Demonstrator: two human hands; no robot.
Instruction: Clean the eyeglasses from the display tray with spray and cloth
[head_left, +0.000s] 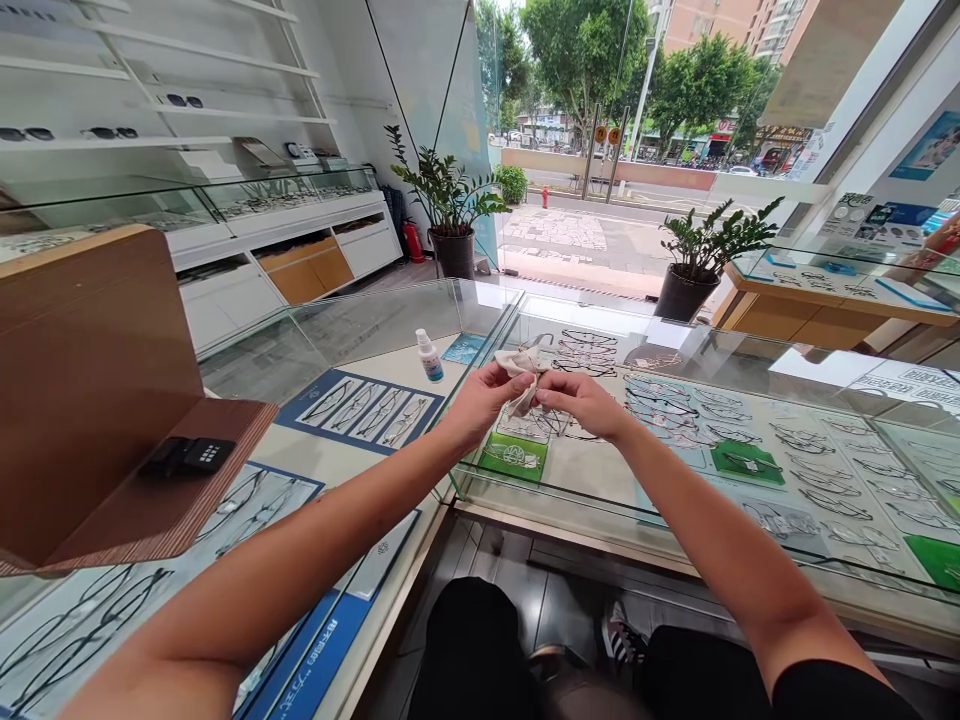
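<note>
Both hands meet in the middle of the view, above the corner of the glass display case. My left hand (484, 400) has its fingers closed on a pale crumpled cloth (519, 362). From the right, my right hand (579, 398) pinches at the lower edge of the same cloth, where thin parts that look like a pair of glasses (537, 378) show between the fingers. The cloth and fingers hide most of them. A small white spray bottle (430, 356) stands upright on the glass, left of my left hand.
Rows of glasses (667, 410) lie inside the glass case (637, 515). At left stands a brown box-like stand (97, 400) with a black device (199, 455). Potted plants (454, 250) are beyond the counter. A person's hand (943, 238) shows at far right.
</note>
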